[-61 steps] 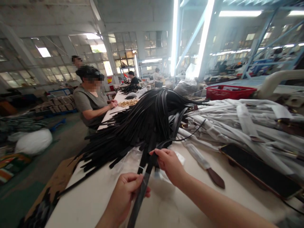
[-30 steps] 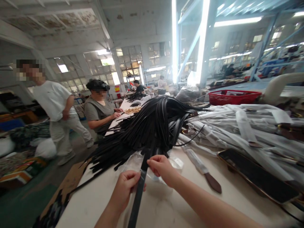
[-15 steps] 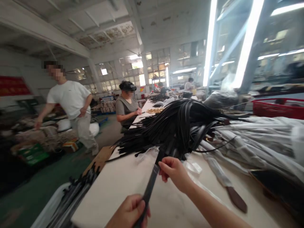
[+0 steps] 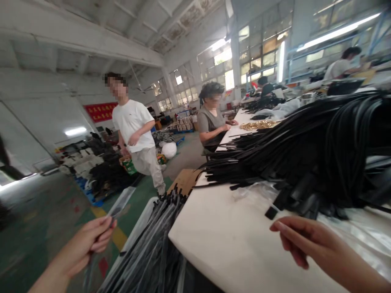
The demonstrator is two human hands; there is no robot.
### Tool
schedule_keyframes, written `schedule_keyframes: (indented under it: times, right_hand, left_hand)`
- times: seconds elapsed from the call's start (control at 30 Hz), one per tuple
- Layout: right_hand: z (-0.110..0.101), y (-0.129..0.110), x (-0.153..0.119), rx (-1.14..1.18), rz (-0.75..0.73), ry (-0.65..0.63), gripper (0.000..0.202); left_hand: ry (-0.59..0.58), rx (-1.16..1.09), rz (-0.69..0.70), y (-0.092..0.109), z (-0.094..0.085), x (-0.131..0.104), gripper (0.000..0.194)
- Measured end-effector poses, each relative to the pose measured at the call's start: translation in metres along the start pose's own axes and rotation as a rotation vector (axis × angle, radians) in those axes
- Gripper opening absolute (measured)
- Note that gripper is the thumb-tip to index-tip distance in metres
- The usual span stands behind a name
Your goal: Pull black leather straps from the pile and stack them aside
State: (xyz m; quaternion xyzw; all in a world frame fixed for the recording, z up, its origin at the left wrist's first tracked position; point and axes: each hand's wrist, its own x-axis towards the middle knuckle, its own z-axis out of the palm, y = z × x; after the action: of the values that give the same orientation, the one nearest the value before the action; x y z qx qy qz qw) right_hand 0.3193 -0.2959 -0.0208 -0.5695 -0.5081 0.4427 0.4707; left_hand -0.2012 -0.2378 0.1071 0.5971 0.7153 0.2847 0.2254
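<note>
Strap (image 4: 119, 203), dark and blurred, is pinched at its lower end between the thumb and fingertips of your left hand (image 4: 91, 240), well off the left edge of the tabletop (image 4: 226, 240) and out over the green floor. Its free end points up and away from you. Your right hand (image 4: 305, 240) hovers over the near part of the tabletop with the fingers loosely curled around nothing, just short of the big heap of black straps (image 4: 305, 154) and the clear plastic film (image 4: 351, 228) lying beside it. Below and between your hands, against the near left corner of the tabletop, stands a white bin (image 4: 139, 226) packed with straps on end. By the look of it, you are at the point of setting one finished strap aside. A drop into that bin calls for bringing your left hand inward over its rim before you loosen the pinch. Your right hand is already placed for the heap. A person in a white shirt (image 4: 134, 126) is on the floor beyond the bin, well apart from you.
</note>
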Motion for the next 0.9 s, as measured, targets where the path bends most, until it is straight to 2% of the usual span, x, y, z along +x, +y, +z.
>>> schedule_keyframes:
  times: [0.1, 0.17, 0.23, 0.27, 0.3, 0.33, 0.4, 0.43, 0.5, 0.53, 0.6, 0.67, 0.77, 0.9]
  right_hand:
    - [-0.006, 0.005, 0.012, -0.017, 0.022, -0.012, 0.053]
    - [-0.011, 0.006, 0.019, -0.153, -0.024, 0.074, 0.045]
    - [-0.017, 0.006, 0.025, -0.377, -0.135, 0.197, 0.036]
    - [-0.02, 0.006, 0.027, -0.483, -0.188, 0.256, 0.031]
    - [-0.022, 0.006, 0.029, -0.567, -0.226, 0.303, 0.027]
    - [-0.024, 0.006, 0.03, -0.624, -0.241, 0.334, 0.025]
    - [-0.027, 0.009, 0.031, -0.671, -0.213, 0.355, 0.026]
    - [-0.028, 0.01, 0.032, -0.686, -0.194, 0.354, 0.028]
    - [-0.029, 0.013, 0.032, -0.725, -0.167, 0.338, 0.03]
    - [-0.03, 0.014, 0.032, -0.742, -0.161, 0.325, 0.027]
    - [-0.033, 0.013, 0.033, -0.762, -0.179, 0.293, 0.012]
    - [-0.035, 0.008, 0.032, -0.763, -0.233, 0.266, 0.01]
    - [-0.039, -0.007, 0.027, -0.753, -0.296, 0.271, 0.017]
    - [-0.039, -0.025, 0.013, -0.734, -0.307, 0.281, 0.02]
  left_hand:
    - [-0.09, -0.038, 0.03, 0.004, 0.041, 0.077, 0.044]
    - [-0.055, 0.022, 0.1, 0.017, 0.082, 0.117, 0.063]
    - [-0.017, 0.09, 0.244, 0.047, 0.132, 0.138, 0.085]
    - [-0.03, 0.11, 0.351, 0.068, 0.159, 0.139, 0.088]
    - [-0.082, 0.113, 0.482, 0.092, 0.187, 0.133, 0.083]
    - [-0.175, 0.108, 0.629, 0.118, 0.215, 0.122, 0.069]
    - [-0.346, 0.138, 0.939, 0.168, 0.267, 0.086, 0.044]
    - [-0.426, 0.158, 1.08, 0.191, 0.291, 0.067, 0.041]
    - [-0.524, 0.203, 1.266, 0.226, 0.33, 0.033, 0.046]
    - [-0.544, 0.231, 1.307, 0.237, 0.344, 0.022, 0.038]
    - [-0.538, 0.278, 1.322, 0.248, 0.359, 0.011, 0.018]
    - [-0.51, 0.304, 1.282, 0.242, 0.354, 0.009, 0.016]
    - [-0.473, 0.281, 1.163, 0.213, 0.319, 0.005, 0.022]
    - [-0.481, 0.131, 0.908, 0.163, 0.268, -0.015, 0.033]
